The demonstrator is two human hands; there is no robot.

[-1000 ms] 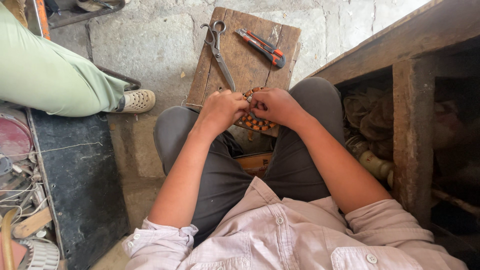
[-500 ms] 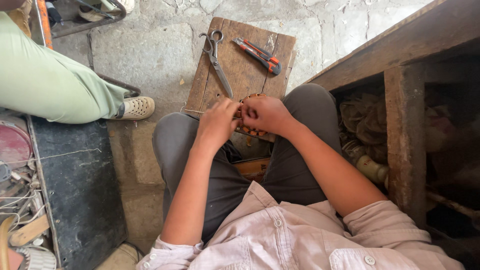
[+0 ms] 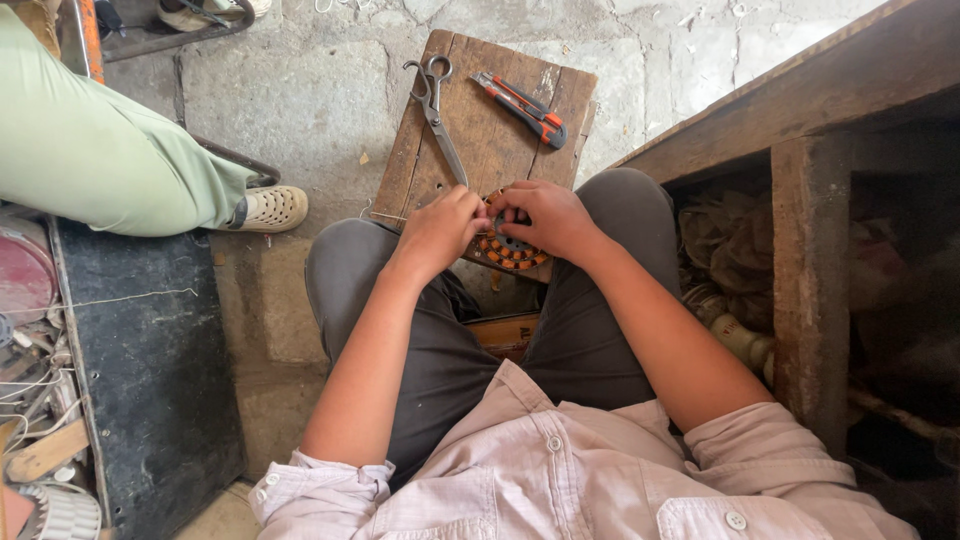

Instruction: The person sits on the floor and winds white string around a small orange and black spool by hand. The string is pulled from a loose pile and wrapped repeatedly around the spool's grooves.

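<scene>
On the small wooden table (image 3: 470, 130) my round orange-and-dark coil (image 3: 510, 250) lies flat; left grip (image 3: 440, 232) and right grip (image 3: 545, 218) both pinch its top edge.

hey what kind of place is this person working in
Probably a small, informal craft workshop. A worn wooden board on the stone floor carries scissors and a utility knife, and both hands work a round orange-and-black woven piece.
</scene>
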